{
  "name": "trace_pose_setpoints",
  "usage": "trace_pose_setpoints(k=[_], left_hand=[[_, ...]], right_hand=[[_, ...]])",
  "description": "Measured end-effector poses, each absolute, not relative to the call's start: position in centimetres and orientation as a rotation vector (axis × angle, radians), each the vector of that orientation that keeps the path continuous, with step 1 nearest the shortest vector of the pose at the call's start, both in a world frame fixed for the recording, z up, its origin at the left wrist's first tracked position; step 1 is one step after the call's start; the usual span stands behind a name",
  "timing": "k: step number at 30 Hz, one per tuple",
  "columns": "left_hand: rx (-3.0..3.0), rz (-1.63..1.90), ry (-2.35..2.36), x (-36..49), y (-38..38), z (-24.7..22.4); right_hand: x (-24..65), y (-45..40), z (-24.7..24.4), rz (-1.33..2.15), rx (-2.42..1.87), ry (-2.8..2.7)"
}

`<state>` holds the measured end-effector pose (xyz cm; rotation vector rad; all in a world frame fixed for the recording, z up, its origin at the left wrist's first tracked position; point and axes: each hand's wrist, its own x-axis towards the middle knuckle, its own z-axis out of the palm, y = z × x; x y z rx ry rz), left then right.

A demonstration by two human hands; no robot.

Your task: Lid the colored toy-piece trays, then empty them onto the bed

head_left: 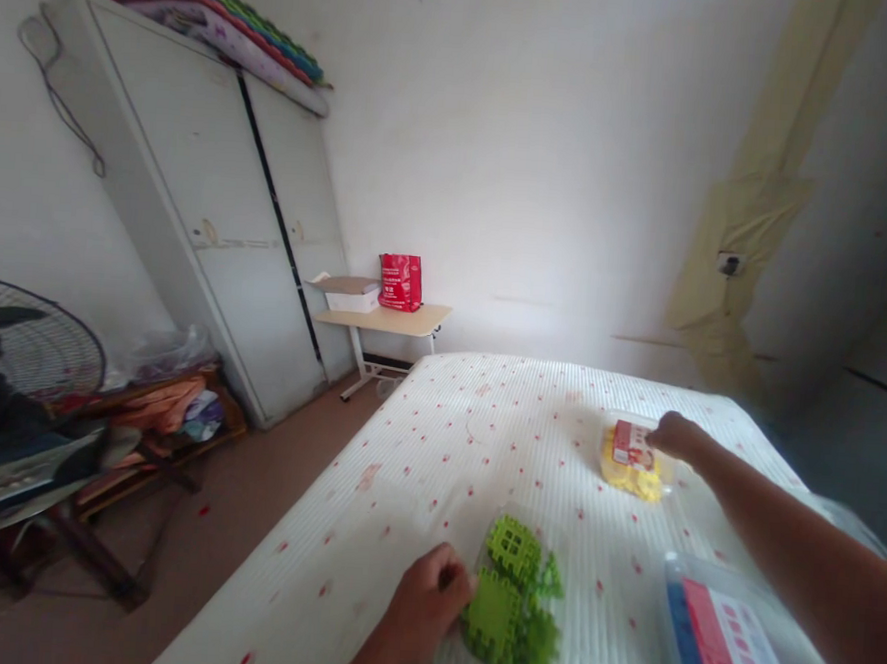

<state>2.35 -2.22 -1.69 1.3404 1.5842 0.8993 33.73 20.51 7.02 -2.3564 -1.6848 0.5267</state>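
Note:
My right hand (679,437) reaches far across the bed, its fingers closed at the right edge of a clear plastic container (613,471) with yellow toy pieces and a red-and-white label. Closer in, my left hand (427,600) is curled, with thumb and fingers together against the left side of some bright green interlocking plastic blocks (493,616). These seem to lie in a clear tray or pack. Whether the left fingers grip its edge is hidden. Under my right forearm sits another clear container (695,638) with blue contents and a pink-and-white label.
The bed (403,500) has a white ribbed cover with red dots. Behind it, a small table (429,319) bears a red bag (399,281) and a white box (351,296). A grey wardrobe (175,175) and a fan (44,348) stand at left.

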Motion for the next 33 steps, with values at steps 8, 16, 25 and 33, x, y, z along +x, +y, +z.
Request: trace_pose_setpoints(k=[8,16,25,33], left_hand=[[1.794,0.505,2.428,-4.1,-5.4,-0.7],[1.728,0.140,2.467,-7.4,-6.3,-2.6],[1.738,0.742,2.452,-8.1,-7.3,1.6],[1.065,1.490,1.547,-1.9,-7.9,5.2]], right_hand=[[25.9,18.3,12.9,0.106,-1.934,-2.169],[19.8,12.5,17.4,0.106,-1.506,-2.412],[18.1,2.4,18.1,0.402,-1.153,-1.886],[18.8,-0.6,8.6,0.420,-1.369,-1.790]])
